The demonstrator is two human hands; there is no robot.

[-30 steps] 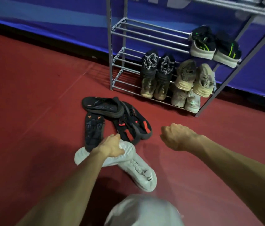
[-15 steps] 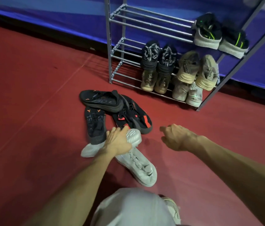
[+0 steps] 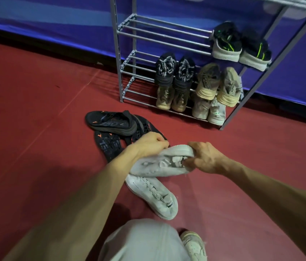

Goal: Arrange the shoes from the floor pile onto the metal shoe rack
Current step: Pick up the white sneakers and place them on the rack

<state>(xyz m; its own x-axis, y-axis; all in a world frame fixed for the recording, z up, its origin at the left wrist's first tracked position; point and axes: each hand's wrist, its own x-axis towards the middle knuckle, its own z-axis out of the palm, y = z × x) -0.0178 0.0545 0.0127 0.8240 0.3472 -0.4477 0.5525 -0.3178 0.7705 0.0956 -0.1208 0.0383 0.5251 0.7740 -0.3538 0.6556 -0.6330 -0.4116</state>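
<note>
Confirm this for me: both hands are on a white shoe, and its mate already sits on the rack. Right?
Not quite. Both the left hand and right hand do hold a white shoe, but its mate lies on the floor beneath it, not on the rack, as the head view shows.

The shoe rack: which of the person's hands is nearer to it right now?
Right. The right hand grips one end of the lifted white shoe, below the metal shoe rack's filled side. The left hand holds the other end, over the black shoes.
</note>
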